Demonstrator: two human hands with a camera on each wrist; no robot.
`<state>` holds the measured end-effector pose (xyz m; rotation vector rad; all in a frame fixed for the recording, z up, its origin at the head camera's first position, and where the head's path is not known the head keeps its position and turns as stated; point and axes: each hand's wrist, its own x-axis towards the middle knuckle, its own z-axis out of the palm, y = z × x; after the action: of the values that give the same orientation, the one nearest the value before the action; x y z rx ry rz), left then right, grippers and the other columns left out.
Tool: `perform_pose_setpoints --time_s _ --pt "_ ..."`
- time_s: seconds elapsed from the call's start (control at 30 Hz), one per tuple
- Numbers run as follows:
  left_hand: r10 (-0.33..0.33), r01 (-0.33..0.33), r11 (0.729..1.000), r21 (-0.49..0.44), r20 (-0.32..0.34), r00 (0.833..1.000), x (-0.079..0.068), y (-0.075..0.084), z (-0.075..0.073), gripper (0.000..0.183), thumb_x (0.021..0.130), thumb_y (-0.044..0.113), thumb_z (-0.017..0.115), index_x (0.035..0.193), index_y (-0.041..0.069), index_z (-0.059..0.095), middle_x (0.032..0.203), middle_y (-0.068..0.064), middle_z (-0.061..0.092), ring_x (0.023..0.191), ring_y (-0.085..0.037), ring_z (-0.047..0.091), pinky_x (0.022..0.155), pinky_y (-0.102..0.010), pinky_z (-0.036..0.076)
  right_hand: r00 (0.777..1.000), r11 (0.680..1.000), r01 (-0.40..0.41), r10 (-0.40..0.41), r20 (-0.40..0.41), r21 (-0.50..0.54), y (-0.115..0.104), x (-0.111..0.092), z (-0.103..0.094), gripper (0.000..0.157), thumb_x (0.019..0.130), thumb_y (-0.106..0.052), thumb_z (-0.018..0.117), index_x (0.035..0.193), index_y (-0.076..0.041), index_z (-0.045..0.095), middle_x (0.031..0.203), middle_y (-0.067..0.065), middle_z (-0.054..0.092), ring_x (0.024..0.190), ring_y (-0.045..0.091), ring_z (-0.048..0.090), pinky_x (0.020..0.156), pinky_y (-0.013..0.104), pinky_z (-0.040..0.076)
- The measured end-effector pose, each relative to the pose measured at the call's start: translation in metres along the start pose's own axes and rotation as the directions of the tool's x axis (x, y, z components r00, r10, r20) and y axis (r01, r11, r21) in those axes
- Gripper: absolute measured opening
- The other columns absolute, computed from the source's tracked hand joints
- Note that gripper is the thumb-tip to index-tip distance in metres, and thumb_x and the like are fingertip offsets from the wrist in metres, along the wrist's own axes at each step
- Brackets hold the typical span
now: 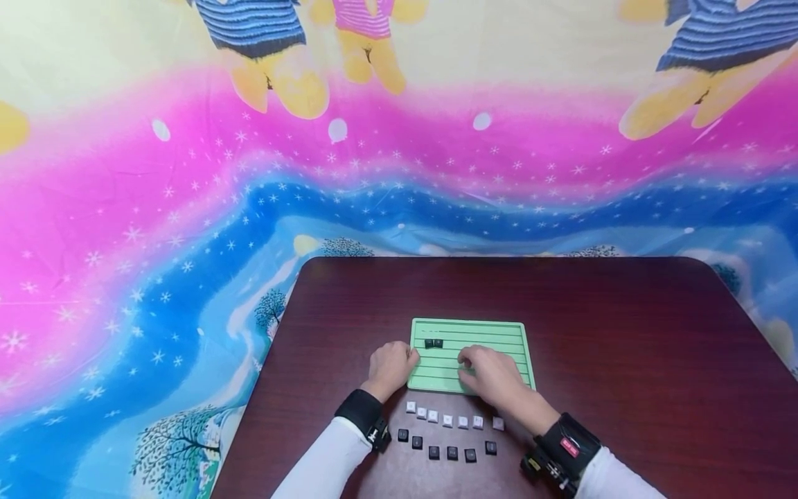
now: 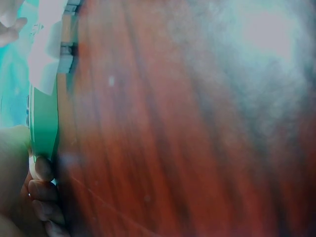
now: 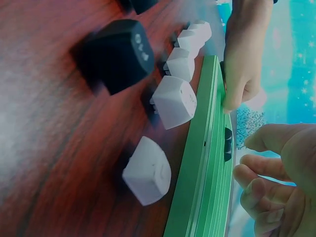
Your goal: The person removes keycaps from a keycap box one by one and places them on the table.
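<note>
A light green ridged tray [image 1: 439,378] lies on the table, with two black keycaps [image 1: 433,344] side by side near its upper left. At the tray's left edge my left hand [image 1: 389,367] grips the rim, thumb on top; the left wrist view shows its curled fingers [image 2: 43,190] at the tray's side. Over the tray's right half hovers my right hand [image 1: 495,374]. Its thumb and fingers are loosely bent and apart in the right wrist view, with nothing seen between them. White keycaps [image 3: 173,103] stand in a row along the tray's near side.
Several black keycaps [image 1: 451,453] form a second row nearer to me, behind the white keycaps [image 1: 447,421]. All of them sit on a dark red-brown table [image 1: 349,298]. A colourful printed cloth [image 1: 399,166] hangs behind the table's far edge.
</note>
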<state>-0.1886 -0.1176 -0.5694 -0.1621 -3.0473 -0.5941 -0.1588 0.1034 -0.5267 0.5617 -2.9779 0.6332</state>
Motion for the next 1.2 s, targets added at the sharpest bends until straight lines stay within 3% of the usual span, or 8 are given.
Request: perform_pose_setpoints --time_s 1.2 --pt "-0.002 0.002 1.0 0.016 -0.006 1.0 0.001 -0.002 0.004 0.049 0.094 0.029 0.053 0.05 0.022 0.031 0.051 0.009 0.022 0.043 -0.01 0.027 0.043 -0.027 0.025 0.998 0.997 -0.062 0.061 0.028 0.038 -0.008 0.051 0.024 0.033 0.084 -0.022 0.076 0.115 -0.012 0.072 0.098 0.002 0.074 0.081 0.015 0.067 0.058 0.029 0.049"
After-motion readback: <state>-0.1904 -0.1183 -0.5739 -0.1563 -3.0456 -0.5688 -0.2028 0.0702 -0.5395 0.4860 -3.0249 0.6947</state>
